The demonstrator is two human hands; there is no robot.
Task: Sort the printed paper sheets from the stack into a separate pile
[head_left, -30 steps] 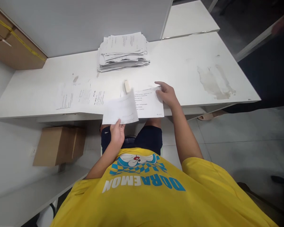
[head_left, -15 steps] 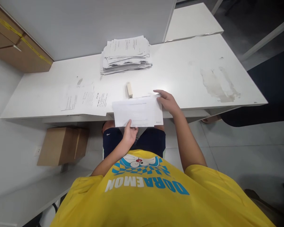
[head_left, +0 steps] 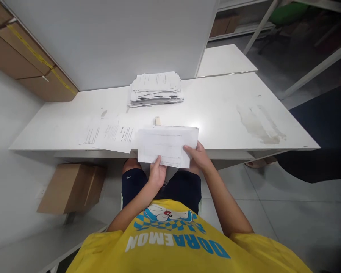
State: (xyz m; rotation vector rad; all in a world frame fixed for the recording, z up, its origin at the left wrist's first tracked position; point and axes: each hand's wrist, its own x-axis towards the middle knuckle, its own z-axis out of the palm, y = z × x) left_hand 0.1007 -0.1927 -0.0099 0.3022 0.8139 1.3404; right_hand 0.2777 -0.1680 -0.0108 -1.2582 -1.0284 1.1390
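A few white printed sheets of paper are held at the desk's front edge, above my lap. My left hand pinches their lower edge, thumb on top and fingers underneath. At their right side my right hand grips them, the thumb lying on the upper face and the fingers behind. Just beyond the far edge of the sheets, the end of a small cream stapler-like block shows; the rest is covered by the paper.
A thick stack of printed papers lies at the back against the grey partition. Loose printed sheets lie on the left of the white desk. Cardboard boxes stand under the desk. A person's dark-clothed leg is at right.
My right hand has moved from the upper right corner of the sheets down to their right side, its thumb now on top. The sheets now cover most of the cream block. The view has tilted up.
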